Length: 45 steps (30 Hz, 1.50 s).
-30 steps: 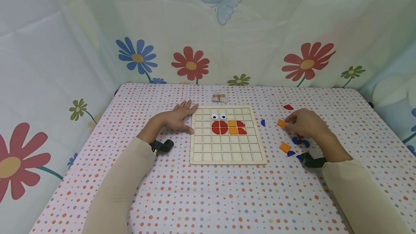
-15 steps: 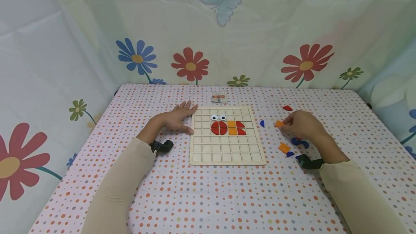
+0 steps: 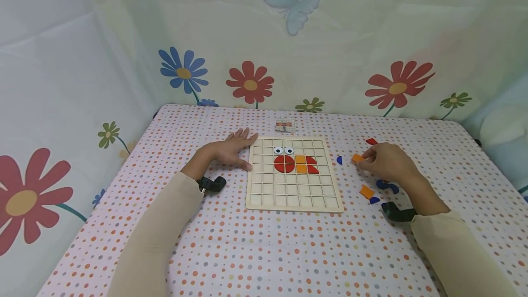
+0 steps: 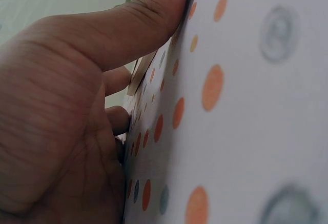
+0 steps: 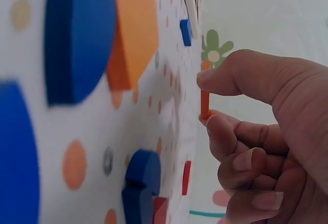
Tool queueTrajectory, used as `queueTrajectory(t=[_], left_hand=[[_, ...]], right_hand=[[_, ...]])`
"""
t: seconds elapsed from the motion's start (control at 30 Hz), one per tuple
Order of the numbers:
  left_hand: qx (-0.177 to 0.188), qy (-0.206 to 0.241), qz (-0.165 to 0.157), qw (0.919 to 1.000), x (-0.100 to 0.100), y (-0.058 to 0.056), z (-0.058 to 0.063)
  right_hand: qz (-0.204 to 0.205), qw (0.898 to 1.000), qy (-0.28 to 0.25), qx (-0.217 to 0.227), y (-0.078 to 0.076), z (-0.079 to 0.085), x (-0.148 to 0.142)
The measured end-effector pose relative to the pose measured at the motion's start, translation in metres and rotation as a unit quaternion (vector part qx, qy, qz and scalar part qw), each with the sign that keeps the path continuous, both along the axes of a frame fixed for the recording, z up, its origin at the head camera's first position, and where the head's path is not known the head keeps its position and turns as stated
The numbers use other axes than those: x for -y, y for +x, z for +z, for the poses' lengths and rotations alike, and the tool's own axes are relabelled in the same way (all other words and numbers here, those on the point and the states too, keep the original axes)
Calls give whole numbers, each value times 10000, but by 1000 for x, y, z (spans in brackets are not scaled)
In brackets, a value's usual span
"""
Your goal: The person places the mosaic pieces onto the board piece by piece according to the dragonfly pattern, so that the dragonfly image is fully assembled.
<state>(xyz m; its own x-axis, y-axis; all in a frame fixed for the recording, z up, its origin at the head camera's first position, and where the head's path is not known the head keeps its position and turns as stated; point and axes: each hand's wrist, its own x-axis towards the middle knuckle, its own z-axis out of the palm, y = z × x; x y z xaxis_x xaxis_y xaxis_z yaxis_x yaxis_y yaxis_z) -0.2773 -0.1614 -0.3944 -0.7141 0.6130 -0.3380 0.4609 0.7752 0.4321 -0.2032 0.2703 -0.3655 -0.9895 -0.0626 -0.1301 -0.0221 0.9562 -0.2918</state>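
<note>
My right hand [image 3: 389, 162] pinches an orange square tile [image 3: 356, 158] between thumb and fingertips, to the right of the wooden grid board [image 3: 268, 200]. In the right wrist view the tile [image 5: 205, 101] is seen edge-on, close over the table. My left hand [image 3: 228, 151] lies with fingers spread at the board's left edge, thumb and fingertips right at the rim. On the board, two googly-eye pieces [image 3: 283, 150] sit above a red circle [image 3: 284, 163] made of quarter pieces. Beside it are orange squares [image 3: 301, 168] and red quarter pieces [image 3: 312, 162].
Around my right hand lie a small blue half-circle [image 3: 339, 160], a red piece [image 3: 371, 141], another orange tile [image 3: 366, 191], a blue half-circle [image 3: 374, 200] and blue curved pieces [image 3: 387, 186]. A small pattern card [image 3: 285, 125] lies behind the board. A printed cloth backdrop [image 3: 198, 26] stands behind the table.
My right hand has moved slightly left toward the board with the orange tile. The head view has shifted a little. The left hand stays at the board's edge.
</note>
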Motion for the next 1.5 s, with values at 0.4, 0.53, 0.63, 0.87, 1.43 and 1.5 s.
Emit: queueTrajectory(t=[0.4,0.53,0.63,0.87,1.43,1.5], left_hand=[[15,-41,78,10000,-1,1,1],[-16,-31,74,10000,0,1,1],[-44,-50,94,9999,1,2,1],[-14,9,107,9999,1,2,1],[-3,-32,8,10000,-1,1,1],[-15,-57,13,10000,0,0,1]], right_hand=[[401,9987,93,-290,7,13,22],[500,9978,157,-399,7,18,34],[637,9965,143,-520,6,23,48],[977,9942,-12,-438,-1,29,84],[1670,9850,3,-423,-12,16,140],[1713,9846,-36,-338,-12,16,147]])
